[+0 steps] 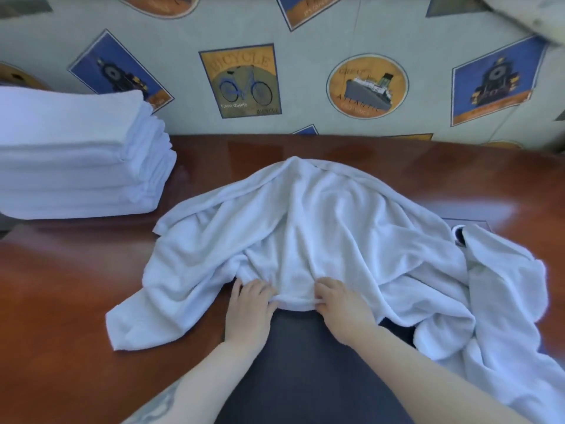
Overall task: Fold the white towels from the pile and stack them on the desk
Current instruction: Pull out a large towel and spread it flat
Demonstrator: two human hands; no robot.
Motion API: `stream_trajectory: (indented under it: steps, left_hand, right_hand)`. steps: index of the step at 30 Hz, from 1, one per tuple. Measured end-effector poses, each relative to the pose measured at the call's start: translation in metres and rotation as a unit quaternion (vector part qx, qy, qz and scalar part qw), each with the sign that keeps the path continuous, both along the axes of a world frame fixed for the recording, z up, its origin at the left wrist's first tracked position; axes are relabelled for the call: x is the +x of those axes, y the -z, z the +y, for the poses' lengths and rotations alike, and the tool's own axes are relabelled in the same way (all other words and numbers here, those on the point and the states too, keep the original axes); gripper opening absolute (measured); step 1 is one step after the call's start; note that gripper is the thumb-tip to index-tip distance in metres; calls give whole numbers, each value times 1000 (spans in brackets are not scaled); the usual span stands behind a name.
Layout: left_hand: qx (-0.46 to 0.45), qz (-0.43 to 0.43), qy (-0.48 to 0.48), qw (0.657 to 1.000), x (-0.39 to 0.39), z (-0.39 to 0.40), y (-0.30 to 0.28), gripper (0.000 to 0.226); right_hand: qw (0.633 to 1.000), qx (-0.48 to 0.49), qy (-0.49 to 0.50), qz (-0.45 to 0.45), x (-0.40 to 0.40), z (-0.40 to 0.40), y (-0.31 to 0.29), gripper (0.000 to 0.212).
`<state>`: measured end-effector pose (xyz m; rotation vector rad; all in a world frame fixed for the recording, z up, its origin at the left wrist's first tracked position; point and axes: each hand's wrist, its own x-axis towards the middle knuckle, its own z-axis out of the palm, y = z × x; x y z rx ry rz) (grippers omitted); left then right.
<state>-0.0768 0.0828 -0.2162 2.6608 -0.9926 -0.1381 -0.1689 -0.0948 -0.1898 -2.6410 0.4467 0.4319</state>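
Observation:
A rumpled white towel [305, 228] lies spread across the middle of the brown desk [61, 289], one corner trailing to the lower left. My left hand [249, 304] and my right hand [342, 304] pinch its near edge side by side, close to my body. At the back left stands a neat stack of folded white towels [76, 154]. More loose white towel cloth [513, 316] is heaped at the right and hangs off the desk's front.
A wall with poster-print wallpaper [305, 41] rises right behind the desk. A dark round thing [457, 235] peeks out from under the cloth at the right. Bare glossy wood shows at the front left and back right.

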Motion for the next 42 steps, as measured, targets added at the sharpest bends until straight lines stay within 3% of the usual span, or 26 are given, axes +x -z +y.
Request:
stream_trajectory:
  steps: [2,5,7,9,11,13,14,16,17,19,20,22,24,27,31,38,42]
  left_hand:
    - [31,61,-43,997,-11,-6,-16,21]
    - [112,172,-20,979,-42,-17,-26,29]
    - [102,285,16,953,-74,-23,-30,28]
    - [78,339,42,936,-101,-22,-27,26]
    - [72,307,89,945,-114,-11,-22,48]
    - [70,184,125,973,-122,6,-16,63]
    - [46,94,106,989,-123,16,-12,65]
    - [25,10,-32,999,-125,36,-9,76]
    - [26,24,-128,991,-122,48,-9,82]
    - [-4,108,-312,944,-115,72,-6,101]
    - [-33,140,-374,916,-113,85,-3,113]
    - [-72,155,-428,887,-111,110,0,124]
    - [-64,145,-394,905,-109,131,-3,105]
    - [-38,155,-315,936,-101,156,-9,57]
    - [9,134,-298,945,-88,181,-5,4]
    - [-159,173,-252,939,-23,187,-50,16]
    - [-269,171,-223,921,44,168,-99,21]
  right_hand:
    - [998,-31,2,46,-10,-2,-13,9]
    - [991,-77,-39,106,-37,-20,-18,14]
    - [977,-108,-61,173,-63,-33,-14,25]
    - [960,-133,-39,243,-88,-45,-12,34]
    - [946,-147,-15,290,-105,-52,-12,34]
    - [942,-150,15,300,-122,-51,-14,37]
    - [945,-128,69,292,-126,-44,-16,38]
    - [960,-101,127,227,-126,-27,-18,39]
    - [974,-122,97,166,-125,-13,-20,39]
    - [993,-119,-3,4,-124,21,-19,52]
    - [993,-83,-54,-57,-122,40,-20,60]
    - [981,-29,-165,-94,-118,75,-14,65]
    - [980,-16,-193,-52,-111,99,0,62]
    - [987,-31,-155,-22,-101,112,12,50]
    - [994,-33,-101,0,-85,110,7,36]
    - [1000,29,8,2,-15,85,-44,38]
    - [985,-118,75,-105,23,71,-83,54]
